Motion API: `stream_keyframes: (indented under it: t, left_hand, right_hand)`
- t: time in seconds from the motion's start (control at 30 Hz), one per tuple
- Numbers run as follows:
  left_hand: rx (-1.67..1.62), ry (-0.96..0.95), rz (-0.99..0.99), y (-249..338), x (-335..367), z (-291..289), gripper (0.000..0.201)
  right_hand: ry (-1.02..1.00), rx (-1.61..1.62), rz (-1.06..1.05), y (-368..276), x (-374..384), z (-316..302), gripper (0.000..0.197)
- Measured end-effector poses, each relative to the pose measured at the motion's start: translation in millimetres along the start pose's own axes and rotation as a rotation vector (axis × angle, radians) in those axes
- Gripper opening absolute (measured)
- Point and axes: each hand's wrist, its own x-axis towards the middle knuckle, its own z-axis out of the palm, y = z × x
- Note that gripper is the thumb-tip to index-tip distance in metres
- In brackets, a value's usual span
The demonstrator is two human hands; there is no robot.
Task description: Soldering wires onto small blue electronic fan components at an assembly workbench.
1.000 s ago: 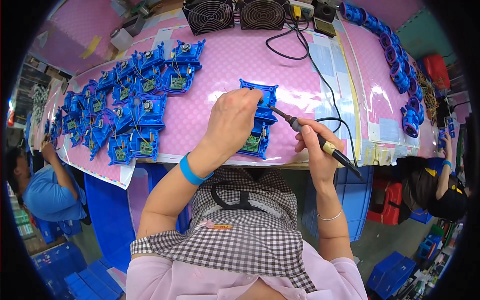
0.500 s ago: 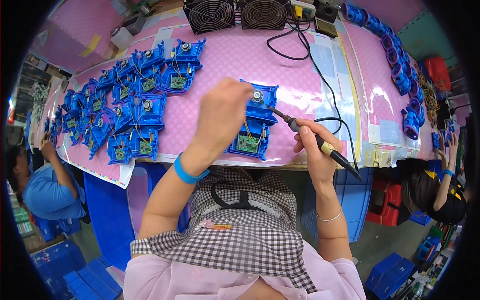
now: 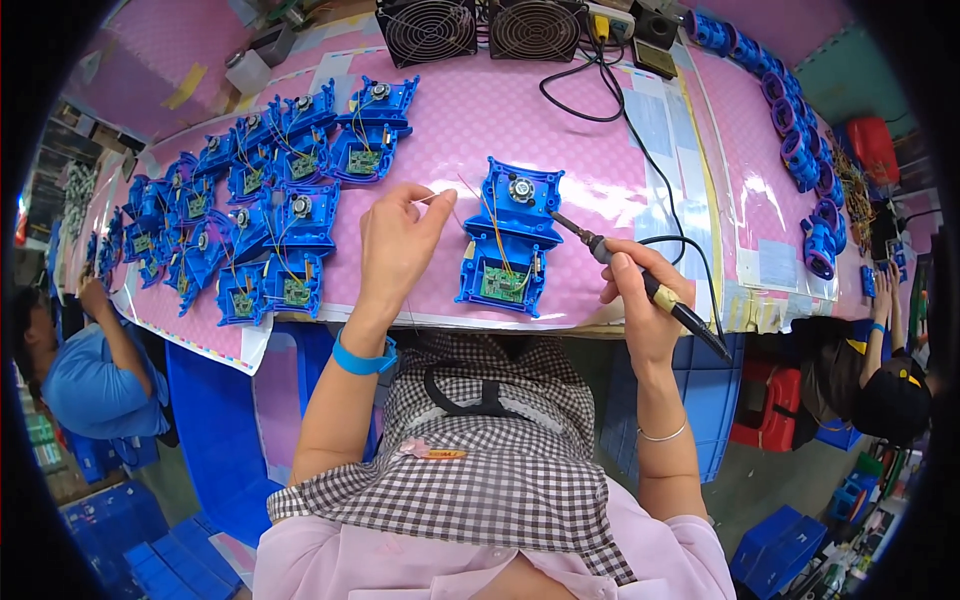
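Note:
In front of me lies an opened blue plastic housing (image 3: 515, 222). Its far half carries a round speaker (image 3: 521, 190), and its near half holds a green circuit board (image 3: 503, 283). Thin wires (image 3: 489, 215) rise from the board and stick out on the left. My left hand (image 3: 395, 245) is left of the housing, thumb and forefinger pinched on a thin strand of wire; the grip itself is too small to see well. My right hand (image 3: 645, 295) holds a soldering iron (image 3: 597, 245), its tip by the housing's right edge.
Several similar opened blue housings (image 3: 300, 210) crowd the left of the pink table. Two black fans (image 3: 430, 32) stand at the back. The iron's black cord (image 3: 655, 160) loops on the right. Blue and purple parts (image 3: 800, 150) line the far right. People work at both sides.
My left hand has drawn back leftward from the speaker, uncovering the housing and the loose wires. My right hand with the soldering iron has shifted slightly right, its tip now at the housing's edge.

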Motion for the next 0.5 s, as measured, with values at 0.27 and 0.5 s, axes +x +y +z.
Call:
stream_keyframes:
  t: [0.27, 0.5]
  left_hand:
    - [-0.466, -0.189, 0.001, -17.2, 0.9, 7.9, 0.021]
    - [-0.305, -0.092, 0.332, 28.6, -18.8, 19.5, 0.016]
  right_hand:
    - [-0.022, -0.020, 0.016, 0.1, -0.4, 1.7, 0.018]
    - [-0.001, -0.018, 0.017, -0.2, -0.7, 0.9, 0.018]
